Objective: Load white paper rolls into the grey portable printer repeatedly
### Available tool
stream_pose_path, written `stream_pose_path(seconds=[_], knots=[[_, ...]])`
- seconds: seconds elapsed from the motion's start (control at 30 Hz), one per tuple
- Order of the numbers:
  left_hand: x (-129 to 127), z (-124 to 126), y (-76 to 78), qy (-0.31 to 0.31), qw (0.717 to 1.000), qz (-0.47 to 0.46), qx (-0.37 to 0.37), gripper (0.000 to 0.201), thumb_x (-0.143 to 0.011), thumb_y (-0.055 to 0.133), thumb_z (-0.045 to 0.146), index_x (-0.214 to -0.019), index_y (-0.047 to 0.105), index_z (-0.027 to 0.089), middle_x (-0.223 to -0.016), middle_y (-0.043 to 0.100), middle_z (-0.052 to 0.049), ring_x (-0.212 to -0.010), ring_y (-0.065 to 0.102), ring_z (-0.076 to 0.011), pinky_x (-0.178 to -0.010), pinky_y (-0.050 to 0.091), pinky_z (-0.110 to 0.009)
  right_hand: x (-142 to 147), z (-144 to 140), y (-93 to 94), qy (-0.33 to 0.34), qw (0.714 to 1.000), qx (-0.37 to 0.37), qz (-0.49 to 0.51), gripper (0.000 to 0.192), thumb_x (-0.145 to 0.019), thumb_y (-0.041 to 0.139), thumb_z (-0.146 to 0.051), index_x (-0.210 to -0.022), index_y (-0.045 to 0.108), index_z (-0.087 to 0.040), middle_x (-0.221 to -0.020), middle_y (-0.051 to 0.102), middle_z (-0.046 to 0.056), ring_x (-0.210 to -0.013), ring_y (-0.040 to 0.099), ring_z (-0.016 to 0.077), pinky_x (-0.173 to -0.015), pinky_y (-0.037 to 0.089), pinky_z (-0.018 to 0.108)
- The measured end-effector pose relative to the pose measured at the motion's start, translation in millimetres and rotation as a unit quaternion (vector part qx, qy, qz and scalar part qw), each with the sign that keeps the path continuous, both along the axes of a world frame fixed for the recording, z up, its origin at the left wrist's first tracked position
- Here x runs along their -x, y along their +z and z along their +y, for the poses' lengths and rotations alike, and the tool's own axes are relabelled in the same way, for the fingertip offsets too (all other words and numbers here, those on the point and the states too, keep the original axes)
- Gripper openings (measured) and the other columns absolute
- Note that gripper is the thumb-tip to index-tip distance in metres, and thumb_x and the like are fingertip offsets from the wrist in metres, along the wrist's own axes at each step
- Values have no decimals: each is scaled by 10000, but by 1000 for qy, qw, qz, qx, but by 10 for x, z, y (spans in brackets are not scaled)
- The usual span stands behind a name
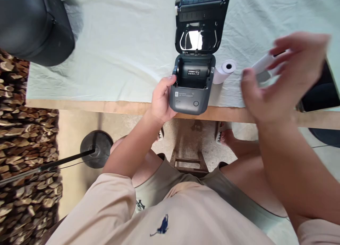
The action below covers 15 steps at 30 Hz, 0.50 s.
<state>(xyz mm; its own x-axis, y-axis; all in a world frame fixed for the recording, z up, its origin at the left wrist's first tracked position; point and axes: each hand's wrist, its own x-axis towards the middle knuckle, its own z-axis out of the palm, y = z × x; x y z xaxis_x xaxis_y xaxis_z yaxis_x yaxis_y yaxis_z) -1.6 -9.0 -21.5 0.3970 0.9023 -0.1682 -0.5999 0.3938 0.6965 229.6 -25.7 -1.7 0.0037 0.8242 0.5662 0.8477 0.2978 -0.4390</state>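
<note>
Now the small dark grey printer (192, 92) sat right at the near edge of the table (119, 43), its lid (202, 23) flung wide open and standing back, the paper bay in the body bare to view. Over on that side the left hand (162, 99) was clamped on the printer's left flank, thumb hooked over the rim of the bay, palm pressed to the casing, steadying it. And up to the right, well clear of the printer, the right hand (287, 78) hung above the table, blurred, fingers pinched around a white paper roll (262, 66) that it gripped between thumb and fingertips. Between that hand and the printer a second white paper roll (223, 71) lay on its side on the pale green cloth, just beside the printer's right wall, its hollow core facing the camera. So the count stood at one printer, two paper rolls, two hands. A dark flat object (322, 94) peeked out behind the right hand at the table edge; what it was could not be told. At the far left corner a big black rounded case (34, 25) rested on the cloth.
</note>
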Motion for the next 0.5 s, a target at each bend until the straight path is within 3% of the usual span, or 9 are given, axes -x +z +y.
stream_pose_path(seconds=[0.07, 0.17, 0.27, 0.37, 0.43, 0.5], knots=[[-5, -2, -3, 7, 1000, 0, -9, 384, -907, 443, 406, -942, 731, 155, -847, 761, -37, -1038, 740, -229, -934, 616, -353, 181, -11, -12, 4, 993, 112, 30, 489, -822, 590, -424, -1250, 438, -243, -1281, 479, 136, -812, 565, 144, -619, 459, 320], [-10, -4, -10, 21, 1000, -1, -15, 382, -902, 456, 402, -939, 744, 155, -828, 762, -28, -998, 749, -221, -946, 611, -353, 349, 56, -76, -30, 968, 241, 68, 516, -792, 634, -344, -1271, 456, -269, -1289, 515, 112, -793, 559, 147, -783, 503, 401], [-4, -6, -15, 21, 999, -10, -21, 380, -905, 464, 402, -951, 749, 156, -841, 765, -25, -960, 754, -210, -949, 610, -349, 361, 143, -128, -45, 959, 245, 133, 423, -773, 649, -295, -1169, 499, -284, -1016, 609, 31, -736, 530, 140, -896, 464, 430], [4, -13, -18, 14, 999, -20, -26, 384, -913, 459, 397, -963, 751, 153, -889, 770, -27, -926, 755, -197, -910, 621, -325, 299, 208, -181, -41, 930, 225, 287, 557, -724, 690, -256, -1211, 420, -293, -864, 583, -14, -661, 491, 113, -783, 455, 350], [5, -17, -22, 17, 999, -19, -20, 370, -904, 472, 393, -949, 750, 153, -865, 767, -28, -964, 750, -204, -924, 616, -320, 261, 247, -228, -21, 890, 217, 400, 564, -728, 687, -288, -1199, 377, -294, -898, 596, -13, -703, 530, 111, -721, 450, 303], [2, -19, -27, 28, 999, -15, -11, 358, -894, 481, 396, -932, 744, 156, -825, 758, -26, -1061, 730, -217, -984, 593, -324, 244, 276, -260, 16, 849, 235, 473, 446, -786, 640, -421, -1139, 406, -284, -1044, 625, 19, -832, 596, 132, -708, 472, 296]])
